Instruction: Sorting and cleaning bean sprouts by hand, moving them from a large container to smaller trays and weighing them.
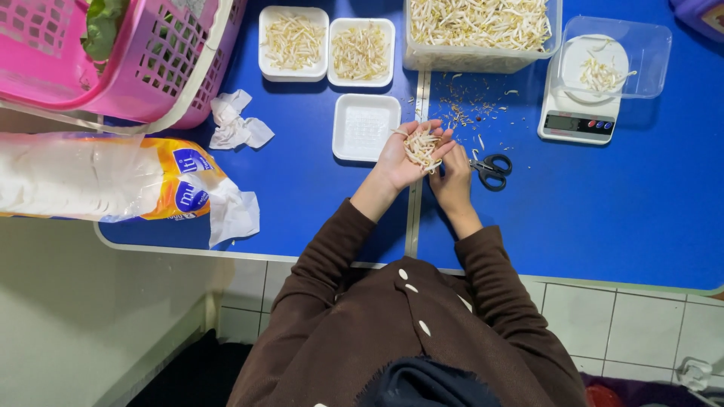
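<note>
Left hand (400,154) palm-up, cupping sprouts (421,147)

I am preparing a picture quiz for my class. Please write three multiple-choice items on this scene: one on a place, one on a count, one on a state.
1. Where do the scissors lie?
A. on the blue table, by the right hand
B. in the pink basket
C. on the scale

2. How many small white trays hold sprouts?
A. none
B. two
C. five

3. What state is the tray nearest the left hand in?
A. heaped with sprouts
B. empty
C. upside down

Answers:
1 A: they lie on the table by the right hand.
2 B: two filled trays sit side by side at the top.
3 B: its inside shows bare white.
</note>
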